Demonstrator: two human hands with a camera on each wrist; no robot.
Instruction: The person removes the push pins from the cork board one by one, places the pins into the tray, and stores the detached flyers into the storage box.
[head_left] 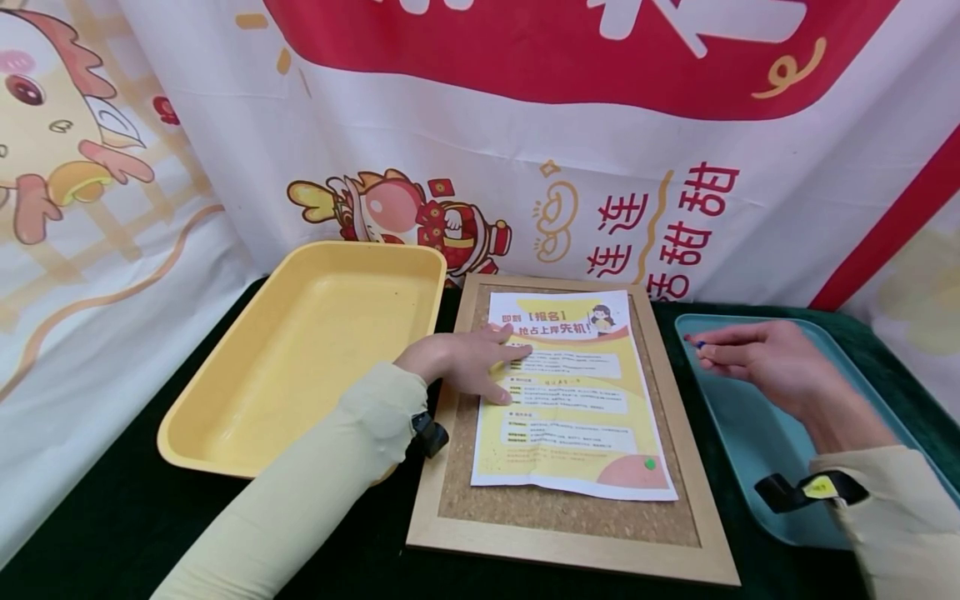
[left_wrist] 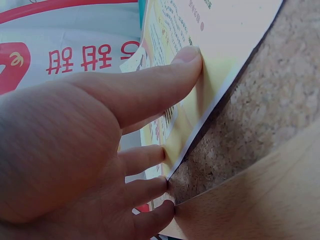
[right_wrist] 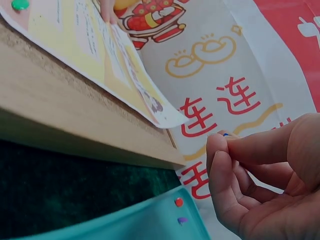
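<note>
My left hand (head_left: 474, 360) lies with fingers spread on the left side of a printed yellow-and-white sheet (head_left: 573, 433), thumb and fingertips touching paper. The sheet lies on a wood-framed cork board (head_left: 495, 508). A green thumbtack (head_left: 650, 464) sits in the sheet's lower right corner. Over the blue tray (head_left: 750, 442), my right hand (head_left: 772, 362) pinches a small blue thumbtack (right_wrist: 226, 134) between thumb and index finger, with most of it hidden by the fingertips. In the right wrist view, the sheet's far corner curls up off the board.
A red thumbtack (right_wrist: 179, 202) and a purple one (right_wrist: 182, 220) lie in the tray. Left of the board stands an empty yellow tray (head_left: 300, 358), partly behind my left arm. Dark green cloth (head_left: 337, 550) covers the table; a printed white banner (head_left: 465, 125) hangs behind.
</note>
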